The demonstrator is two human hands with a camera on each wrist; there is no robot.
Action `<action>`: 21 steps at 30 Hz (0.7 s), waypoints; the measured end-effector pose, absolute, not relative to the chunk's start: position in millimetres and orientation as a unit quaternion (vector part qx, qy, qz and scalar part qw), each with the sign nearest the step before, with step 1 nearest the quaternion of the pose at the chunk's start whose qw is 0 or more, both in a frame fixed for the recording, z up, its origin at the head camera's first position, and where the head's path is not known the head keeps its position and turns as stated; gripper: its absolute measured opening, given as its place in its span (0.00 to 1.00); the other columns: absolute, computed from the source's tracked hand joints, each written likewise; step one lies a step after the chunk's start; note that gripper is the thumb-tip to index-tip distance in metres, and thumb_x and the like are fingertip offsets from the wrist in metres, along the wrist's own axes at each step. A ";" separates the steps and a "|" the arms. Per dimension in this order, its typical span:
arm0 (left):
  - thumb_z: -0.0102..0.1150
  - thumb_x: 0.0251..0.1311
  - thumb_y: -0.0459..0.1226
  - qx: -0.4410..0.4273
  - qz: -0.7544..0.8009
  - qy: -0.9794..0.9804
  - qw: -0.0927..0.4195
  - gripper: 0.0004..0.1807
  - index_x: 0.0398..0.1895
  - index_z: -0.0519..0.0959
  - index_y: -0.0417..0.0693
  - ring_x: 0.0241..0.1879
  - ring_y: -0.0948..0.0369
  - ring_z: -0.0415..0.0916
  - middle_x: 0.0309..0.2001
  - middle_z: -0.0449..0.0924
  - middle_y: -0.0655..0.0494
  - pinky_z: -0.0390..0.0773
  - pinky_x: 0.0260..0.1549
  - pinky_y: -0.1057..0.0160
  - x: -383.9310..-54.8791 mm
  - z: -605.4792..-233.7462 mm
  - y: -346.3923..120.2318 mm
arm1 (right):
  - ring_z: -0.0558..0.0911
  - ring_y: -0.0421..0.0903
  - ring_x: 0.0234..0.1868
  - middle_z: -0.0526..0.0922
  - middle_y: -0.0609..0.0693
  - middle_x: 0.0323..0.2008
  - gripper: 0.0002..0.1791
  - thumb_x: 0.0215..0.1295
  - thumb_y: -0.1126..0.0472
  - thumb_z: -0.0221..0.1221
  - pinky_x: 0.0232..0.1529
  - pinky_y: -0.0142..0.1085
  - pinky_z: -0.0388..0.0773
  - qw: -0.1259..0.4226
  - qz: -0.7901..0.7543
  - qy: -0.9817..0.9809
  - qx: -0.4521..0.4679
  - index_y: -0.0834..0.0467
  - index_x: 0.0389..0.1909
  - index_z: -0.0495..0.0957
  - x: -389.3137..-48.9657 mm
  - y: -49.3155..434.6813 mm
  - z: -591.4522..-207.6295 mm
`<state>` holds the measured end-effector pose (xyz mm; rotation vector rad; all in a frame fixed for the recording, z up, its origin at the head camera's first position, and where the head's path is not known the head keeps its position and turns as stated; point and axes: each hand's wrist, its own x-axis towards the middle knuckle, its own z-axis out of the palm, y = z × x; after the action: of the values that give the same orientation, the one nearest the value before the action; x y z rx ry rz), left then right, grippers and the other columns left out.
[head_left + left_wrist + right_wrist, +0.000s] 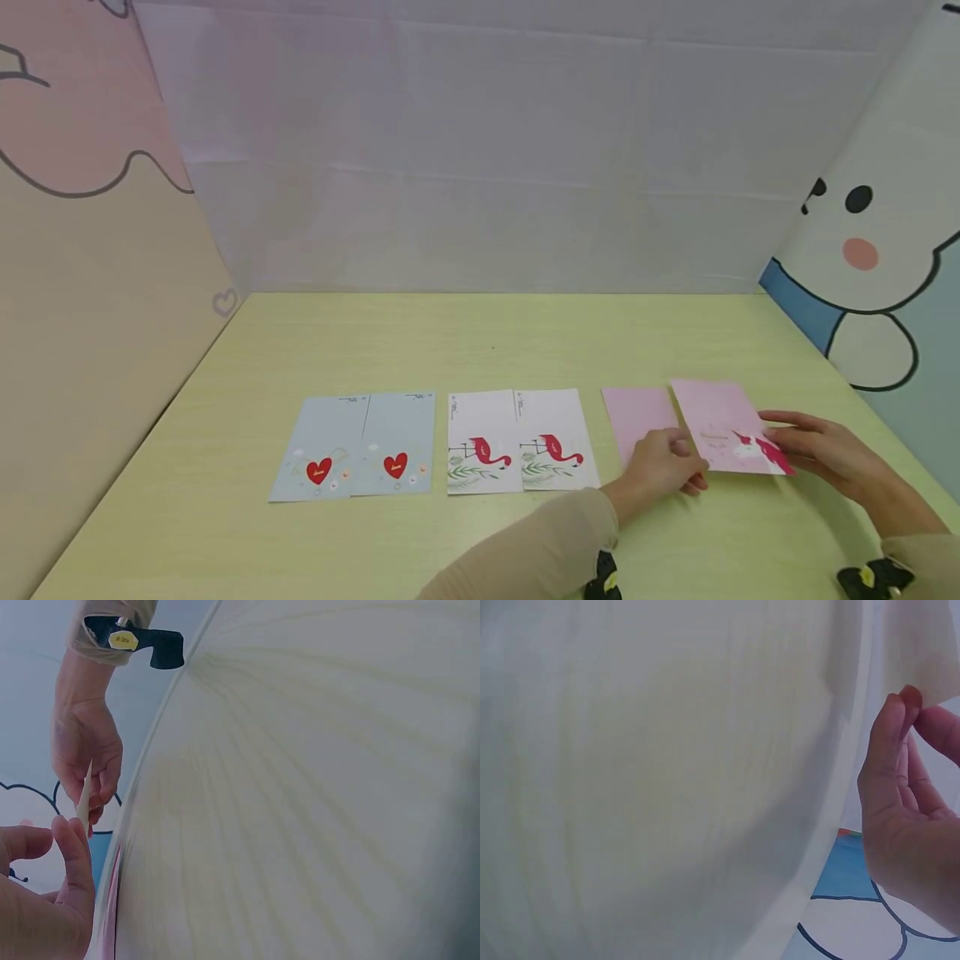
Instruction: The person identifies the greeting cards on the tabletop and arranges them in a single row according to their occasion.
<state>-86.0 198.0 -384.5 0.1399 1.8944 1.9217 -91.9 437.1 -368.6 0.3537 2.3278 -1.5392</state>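
A pink card (723,425) with a white and magenta unicorn print is tilted up off the table at the right. My right hand (825,454) pinches its right edge between thumb and fingers; in the right wrist view the card (922,652) rises from the fingertips. By the lower left corner is my left hand (663,467), its fingers at or close to that edge. A gap shows between thumb and index finger of the left hand (52,892) in the left wrist view. Another pink card (633,408) lies flat, partly covered by the left hand.
Two white flamingo cards (483,417) (551,417) lie side by side mid-table. Farther left, two pale blue heart cards (322,425) (401,425) overlap or touch. The pale wood-grain table (375,342) meets a white back sheet (450,167) and cartoon-printed side panels (862,275).
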 end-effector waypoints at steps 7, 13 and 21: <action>0.60 0.49 0.29 0.041 0.684 0.686 0.244 0.19 0.47 0.73 0.35 0.16 0.55 0.76 0.16 0.74 0.52 0.76 0.14 0.67 -82.7 -383.0 199.9 | 0.77 0.40 0.33 0.75 0.48 0.39 0.31 0.61 0.55 0.54 0.36 0.35 0.76 0.167 -0.517 0.830 0.123 0.76 0.54 0.60 -91.7 438.0 -369.9; 0.60 0.49 0.28 0.023 0.685 0.681 0.256 0.18 0.45 0.74 0.33 0.19 0.53 0.77 0.17 0.74 0.52 0.77 0.16 0.63 -79.8 -383.1 202.1 | 0.77 0.39 0.32 0.75 0.50 0.39 0.30 0.61 0.55 0.53 0.35 0.34 0.76 0.166 -0.505 0.839 0.115 0.77 0.53 0.61 -91.9 434.5 -369.1; 0.59 0.50 0.28 0.023 0.691 0.671 0.267 0.13 0.40 0.74 0.32 0.21 0.51 0.78 0.19 0.75 0.53 0.77 0.17 0.61 -80.4 -385.6 200.6 | 0.76 0.39 0.33 0.76 0.54 0.40 0.33 0.61 0.54 0.54 0.34 0.34 0.76 0.164 -0.472 0.858 0.117 0.78 0.54 0.58 -93.8 430.4 -369.9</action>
<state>-80.4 200.6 -385.6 0.0623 1.8122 1.8651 -93.8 430.4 -369.9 0.3334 2.4459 -1.3459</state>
